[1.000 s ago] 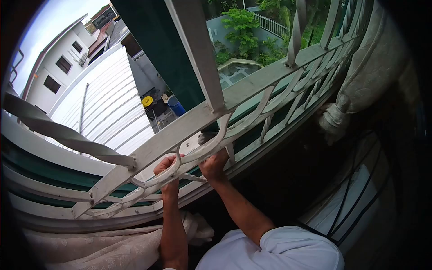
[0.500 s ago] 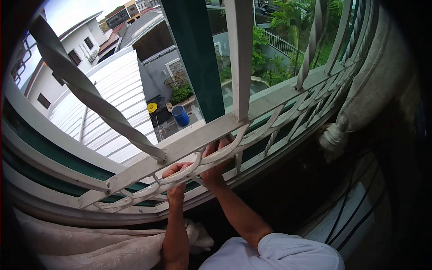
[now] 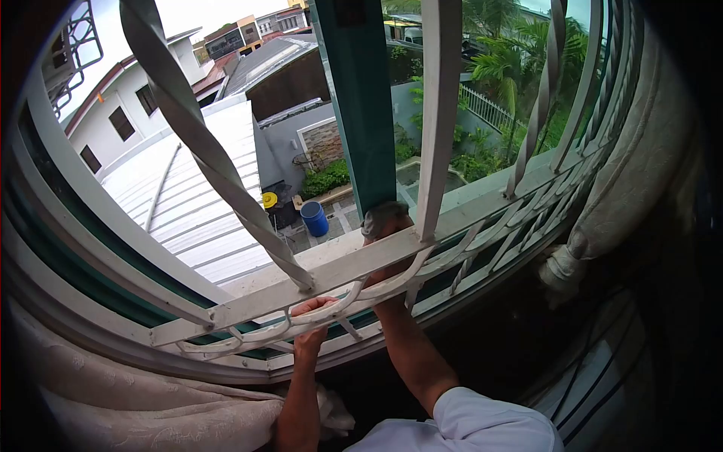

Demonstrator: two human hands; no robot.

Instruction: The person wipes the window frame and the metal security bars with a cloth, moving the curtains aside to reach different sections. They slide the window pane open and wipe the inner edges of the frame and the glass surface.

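Note:
My right hand (image 3: 392, 223) reaches through the white window grille (image 3: 361, 262) and presses a grey, crumpled cloth (image 3: 374, 221) against the foot of the dark green window frame post (image 3: 364, 135). Grille bars cross in front of that wrist and hide part of it. Lower and to the left, my left hand (image 3: 311, 307) is closed at the curved lower bars, its fingers curled. A scrolled bar passes in front of it, and whatever it may hold is hidden.
A twisted bar (image 3: 199, 143) rises on the left. Gathered curtains (image 3: 151, 410) hang below left, and a knotted curtain (image 3: 566, 264) is at right. Outside are a white corrugated roof (image 3: 207, 196), a blue barrel (image 3: 314, 219) and green plants. Dark cables run at lower right.
My right hand has moved up and outward from behind the lower bars to the foot of the green post, and the cloth now shows. My left hand stays by the curved bars. The view has shifted.

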